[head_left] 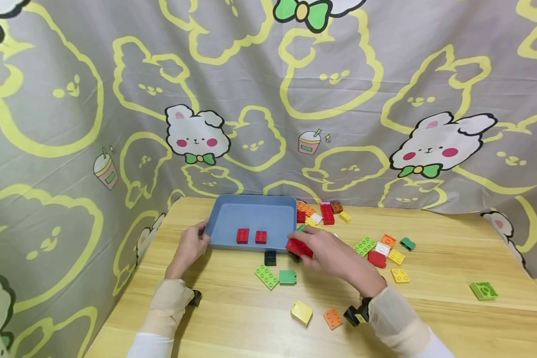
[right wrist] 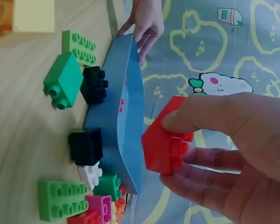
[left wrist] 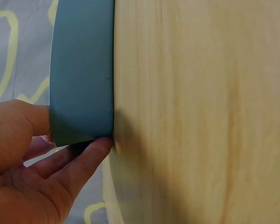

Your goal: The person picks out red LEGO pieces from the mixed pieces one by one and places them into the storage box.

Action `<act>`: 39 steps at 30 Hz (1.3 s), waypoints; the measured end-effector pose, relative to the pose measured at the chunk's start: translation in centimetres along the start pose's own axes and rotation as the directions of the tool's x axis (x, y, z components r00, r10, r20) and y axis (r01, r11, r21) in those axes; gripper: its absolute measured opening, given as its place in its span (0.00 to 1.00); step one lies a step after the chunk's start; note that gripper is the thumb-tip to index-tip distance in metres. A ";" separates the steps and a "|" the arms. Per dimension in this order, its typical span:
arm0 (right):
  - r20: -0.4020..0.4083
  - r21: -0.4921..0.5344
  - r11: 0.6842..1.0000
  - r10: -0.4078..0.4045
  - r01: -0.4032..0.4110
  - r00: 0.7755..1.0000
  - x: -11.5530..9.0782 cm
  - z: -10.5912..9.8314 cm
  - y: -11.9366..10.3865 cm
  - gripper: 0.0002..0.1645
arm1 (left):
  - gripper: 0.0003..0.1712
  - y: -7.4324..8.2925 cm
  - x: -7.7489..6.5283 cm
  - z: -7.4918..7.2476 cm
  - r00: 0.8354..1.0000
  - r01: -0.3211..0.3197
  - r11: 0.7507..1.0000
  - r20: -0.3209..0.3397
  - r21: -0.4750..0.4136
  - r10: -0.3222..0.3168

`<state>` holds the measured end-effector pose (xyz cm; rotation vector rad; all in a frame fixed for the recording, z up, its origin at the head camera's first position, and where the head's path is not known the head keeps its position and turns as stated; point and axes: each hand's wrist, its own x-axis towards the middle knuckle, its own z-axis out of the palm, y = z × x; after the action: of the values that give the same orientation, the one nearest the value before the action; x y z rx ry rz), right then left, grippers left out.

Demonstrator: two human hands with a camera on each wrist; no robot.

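Note:
A blue-grey tray (head_left: 259, 211) lies toward the back of the table with two red bricks, a left one (head_left: 242, 235) and a right one (head_left: 261, 237), on its floor. My left hand (head_left: 191, 248) grips the tray's left end, thumb at the rim and fingers against the outer wall (left wrist: 81, 74). Between thumb and fingers of my right hand (head_left: 326, 251) is a red toy building brick (right wrist: 164, 142), pinched near the tray's front right corner. In the right wrist view it is raised beside the tray, its studs turned toward the fingers.
In front of the tray lie a black brick (head_left: 270, 258), a light green brick (head_left: 266, 276) and a green brick (head_left: 288, 277). Nearer are a pale yellow brick (head_left: 302, 313) and an orange one (head_left: 333, 318). Several mixed bricks spread right of the tray; a patterned curtain (head_left: 259, 164) hangs behind.

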<state>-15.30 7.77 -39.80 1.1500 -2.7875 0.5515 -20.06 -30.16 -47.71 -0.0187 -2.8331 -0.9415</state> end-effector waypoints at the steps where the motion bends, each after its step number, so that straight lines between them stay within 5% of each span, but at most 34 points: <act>1: -0.012 0.005 1.000 -0.005 0.005 1.000 0.3 -0.1 0.0 0.29 | 0.33 0.0 0.0 0.0 1.000 -0.004 1.000 0.000 0.001 0.004; 20: 0.050 -0.010 0.999 -0.042 0.043 0.998 6.5 1.6 1.1 0.29 | 0.34 0.0 0.1 -0.1 1.000 0.012 1.000 0.013 -0.007 -0.012; 28: 0.098 -0.111 0.992 -0.047 0.058 0.994 8.0 2.5 1.2 0.28 | 0.34 0.1 0.1 -0.1 1.000 0.007 1.000 0.012 -0.012 -0.007; 39: 0.211 -0.124 0.991 -0.023 0.050 0.977 9.3 3.8 0.8 0.26 | 0.34 0.1 0.3 -0.2 1.000 -0.007 1.000 0.019 -0.016 0.007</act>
<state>-22.21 0.74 -41.65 1.2975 -2.9160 0.2552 -20.31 -30.23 -47.47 -0.0395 -2.8414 -0.9676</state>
